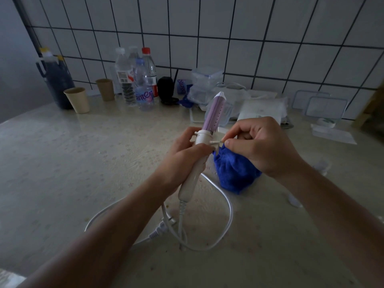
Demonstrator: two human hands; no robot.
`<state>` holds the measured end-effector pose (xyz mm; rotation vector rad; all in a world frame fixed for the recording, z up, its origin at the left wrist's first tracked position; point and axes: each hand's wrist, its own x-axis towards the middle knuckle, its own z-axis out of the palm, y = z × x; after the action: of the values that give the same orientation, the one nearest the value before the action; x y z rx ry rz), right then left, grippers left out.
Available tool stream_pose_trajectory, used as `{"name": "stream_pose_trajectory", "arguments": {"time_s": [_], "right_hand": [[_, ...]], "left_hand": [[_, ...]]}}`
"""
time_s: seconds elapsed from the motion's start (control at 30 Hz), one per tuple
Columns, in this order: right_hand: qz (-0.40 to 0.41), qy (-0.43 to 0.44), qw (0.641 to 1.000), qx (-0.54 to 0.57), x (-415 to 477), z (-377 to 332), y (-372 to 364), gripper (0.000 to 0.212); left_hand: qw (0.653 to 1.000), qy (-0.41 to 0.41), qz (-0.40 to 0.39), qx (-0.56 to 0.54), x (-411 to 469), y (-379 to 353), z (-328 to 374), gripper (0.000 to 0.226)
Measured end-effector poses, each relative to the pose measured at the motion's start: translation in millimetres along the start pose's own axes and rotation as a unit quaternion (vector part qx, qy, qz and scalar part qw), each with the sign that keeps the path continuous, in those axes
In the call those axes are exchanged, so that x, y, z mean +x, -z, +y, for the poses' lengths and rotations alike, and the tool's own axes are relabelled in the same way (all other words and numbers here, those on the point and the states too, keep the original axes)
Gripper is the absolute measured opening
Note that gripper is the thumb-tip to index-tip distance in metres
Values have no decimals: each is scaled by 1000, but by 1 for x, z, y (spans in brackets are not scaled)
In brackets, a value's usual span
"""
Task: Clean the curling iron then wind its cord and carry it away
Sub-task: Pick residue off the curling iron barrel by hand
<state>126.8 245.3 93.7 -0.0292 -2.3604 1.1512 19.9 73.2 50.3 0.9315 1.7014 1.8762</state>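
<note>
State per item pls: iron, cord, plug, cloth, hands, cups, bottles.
curling iron: lifted, tilted, tip up
left hand: grips the iron's handle
right hand: pinches a white tab on the iron
cord: unwound, looped loose on the table
plug: lying on the table, unplugged
blue cloth: bunched under the right hand
paper cups: upright
bottles: upright, capped

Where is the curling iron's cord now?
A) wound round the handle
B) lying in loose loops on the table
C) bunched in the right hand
B: the cord trails from the curling iron in the left hand and lies looped on the table; the right hand holds a blue cloth.
</note>
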Motion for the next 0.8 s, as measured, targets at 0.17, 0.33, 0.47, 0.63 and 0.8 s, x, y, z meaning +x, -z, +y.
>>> {"name": "stream_pose_trajectory", "arguments": {"time_s": [0.17,0.33,0.47,0.63,0.8], "right_hand": [[-2,-9,1000,-10,1,-1,0,19],[4,-10,1000,-15,0,2,2,18],[39,2,999,17,1,1,6,10],[72,21,996,44,-2,4,-5,14],[128,32,991,8,-2,11,-8,17]], "left_hand": [[999,-6,13,48,0,0,-2,41],[999,-11,22,47,1,1,-4,44],[999,-1,-38,-28,2,1,-3,38],[999,-15,-34,-2,0,-3,-5,32],[998,-26,-43,40,-3,-6,-7,27]]}}
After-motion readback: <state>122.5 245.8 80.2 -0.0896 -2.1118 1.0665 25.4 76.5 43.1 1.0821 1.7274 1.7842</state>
